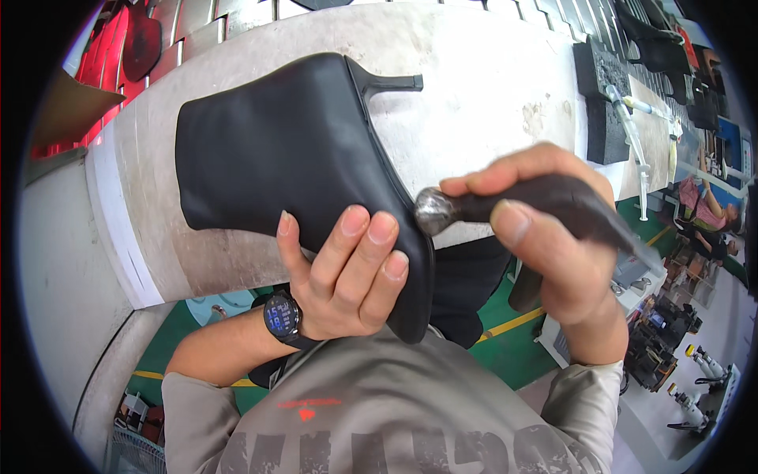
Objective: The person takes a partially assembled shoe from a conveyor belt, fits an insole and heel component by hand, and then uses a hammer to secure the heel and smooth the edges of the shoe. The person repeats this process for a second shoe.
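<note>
A black high-heeled ankle boot (268, 142) lies on its side, its shaft to the left and its toe pointing down toward my body. Its slim heel (395, 83) sticks out at the far side, and the sole edge faces right. My left hand (343, 276) grips the forefoot, fingers laid over the upper and thumb hidden. In my right hand (553, 229) is a shoemaker's hammer (553, 197), closed in the fingers. The hammer's rounded metal face (434, 210) is at the sole edge near the forefoot; whether it touches I cannot tell.
Under the boot is a pale, stained worktable (474, 118). Beyond it run metal conveyor slats (197, 35). A black foam block (604, 110) with syringe-like applicators (628, 126) stands at the right. A cardboard piece (75, 110) juts in at left. Another person (703, 205) sits far right.
</note>
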Tool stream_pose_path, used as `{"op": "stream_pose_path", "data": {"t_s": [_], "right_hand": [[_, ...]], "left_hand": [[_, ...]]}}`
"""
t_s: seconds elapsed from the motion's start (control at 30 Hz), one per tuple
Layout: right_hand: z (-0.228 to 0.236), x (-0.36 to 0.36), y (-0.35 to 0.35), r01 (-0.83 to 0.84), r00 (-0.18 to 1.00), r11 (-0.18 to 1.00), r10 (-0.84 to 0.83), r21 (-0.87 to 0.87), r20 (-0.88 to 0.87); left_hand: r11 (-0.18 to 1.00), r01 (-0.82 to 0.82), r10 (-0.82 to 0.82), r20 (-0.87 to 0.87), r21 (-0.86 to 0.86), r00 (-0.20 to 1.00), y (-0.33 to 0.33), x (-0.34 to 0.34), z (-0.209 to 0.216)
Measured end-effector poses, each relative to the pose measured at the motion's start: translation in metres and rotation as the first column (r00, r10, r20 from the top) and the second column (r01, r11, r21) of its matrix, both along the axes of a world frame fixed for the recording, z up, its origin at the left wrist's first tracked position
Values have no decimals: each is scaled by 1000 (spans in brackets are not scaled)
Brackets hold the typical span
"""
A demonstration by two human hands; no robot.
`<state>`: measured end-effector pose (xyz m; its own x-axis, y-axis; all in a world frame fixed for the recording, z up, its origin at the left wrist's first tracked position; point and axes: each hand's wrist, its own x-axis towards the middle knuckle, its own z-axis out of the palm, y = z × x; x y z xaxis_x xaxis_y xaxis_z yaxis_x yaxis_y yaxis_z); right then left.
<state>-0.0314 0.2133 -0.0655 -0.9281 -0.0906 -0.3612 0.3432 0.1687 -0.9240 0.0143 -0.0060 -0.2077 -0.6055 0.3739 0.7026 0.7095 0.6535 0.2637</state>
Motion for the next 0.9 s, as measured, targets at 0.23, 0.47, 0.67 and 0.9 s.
{"op": "stream_pose_path", "data": {"t_s": [0.23, 0.47, 0.67, 0.9], "right_hand": [[-40, -35, -8, -112, 990, 992, 106, 61, 98], [-24, -40, -3, 79, 995, 958, -91, -275, -29], [-9, -75, -14, -48, 999, 997, 47, -61, -16], [13, -111, -16, -338, 917, 940, 317, 50, 244]], "left_hand": [[997, 65, -64, 30, -46, 998, -7, 3, -4], [994, 93, -93, 9, -57, 996, -10, 2, -7], [993, 105, -104, 33, -54, 994, -12, 2, -5], [992, 111, -111, 10, -55, 994, -13, 0, -5]]}}
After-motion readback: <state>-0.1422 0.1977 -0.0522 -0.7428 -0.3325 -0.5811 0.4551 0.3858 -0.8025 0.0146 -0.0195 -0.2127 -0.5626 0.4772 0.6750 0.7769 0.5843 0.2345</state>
